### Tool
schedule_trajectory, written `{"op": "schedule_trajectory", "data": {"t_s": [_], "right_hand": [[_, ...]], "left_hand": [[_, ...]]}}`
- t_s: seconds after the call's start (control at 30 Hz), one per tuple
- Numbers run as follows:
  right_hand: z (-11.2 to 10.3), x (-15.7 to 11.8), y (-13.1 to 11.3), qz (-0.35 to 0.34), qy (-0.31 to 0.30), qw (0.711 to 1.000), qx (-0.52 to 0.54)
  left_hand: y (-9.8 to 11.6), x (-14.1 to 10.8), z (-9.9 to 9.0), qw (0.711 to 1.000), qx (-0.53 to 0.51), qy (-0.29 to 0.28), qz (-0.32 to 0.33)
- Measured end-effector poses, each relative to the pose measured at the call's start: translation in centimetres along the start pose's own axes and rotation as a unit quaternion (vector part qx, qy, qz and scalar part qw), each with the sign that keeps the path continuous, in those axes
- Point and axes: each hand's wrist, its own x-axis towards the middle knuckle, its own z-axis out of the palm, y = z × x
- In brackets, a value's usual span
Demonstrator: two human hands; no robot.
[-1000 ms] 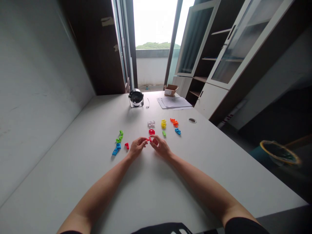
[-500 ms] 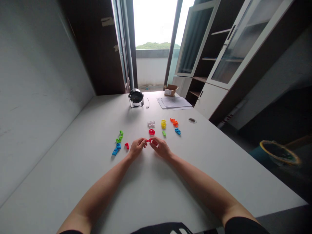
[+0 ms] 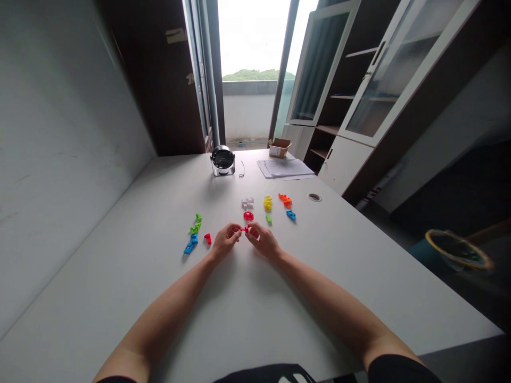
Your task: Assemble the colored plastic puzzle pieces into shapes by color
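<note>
On the table, the left hand and right hand are held close but apart, just nearer than the red cluster. Between them, the red piece is pinched by the fingertips of both. Compared with a second ago, its steep tilt has been brought nearly level, which suggests an adjustment of alignment; whether parts are joined cannot be told. Its long axis is laid crosswise, hand to hand, the thicker end pointed at the right hand.
</note>
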Motion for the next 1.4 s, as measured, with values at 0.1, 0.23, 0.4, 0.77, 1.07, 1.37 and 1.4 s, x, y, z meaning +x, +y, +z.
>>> {"op": "schedule_trajectory", "data": {"t_s": [0.1, 0.23, 0.4, 0.77, 1.07, 1.37, 1.4], "right_hand": [[-0.19, 0.01, -0.31, -0.006, -0.007, 1.000, 0.006], [-0.44, 0.05, -0.69, -0.006, -0.015, 1.000, 0.012], [-0.35, -0.01, -0.57, -0.012, -0.028, 0.999, 0.013], [-0.16, -0.06, -0.37, -0.016, -0.016, 1.000, 0.001], [-0.21, -0.07, -0.65, 0.011, -0.006, 1.000, -0.001], [-0.46, 0.09, -0.59, 0.019, -0.010, 1.000, 0.012], [-0.50, 0.08, -0.62, 0.017, -0.012, 1.000, 0.014]], "left_hand": [[0.12, 0.00, 0.04, 1.000, 0.000, 0.003, 0.002], [0.32, -0.05, 0.04, 1.000, 0.009, 0.008, 0.007], [0.59, -0.07, -0.04, 1.000, 0.013, 0.006, 0.007], [0.59, -0.25, 0.16, 0.999, 0.047, 0.018, 0.004], [0.71, -0.43, 0.20, 0.997, 0.070, 0.022, 0.009], [0.66, -0.37, 0.11, 0.998, 0.058, 0.003, -0.003], [0.63, -0.35, 0.07, 0.999, 0.054, 0.002, -0.002]]}}
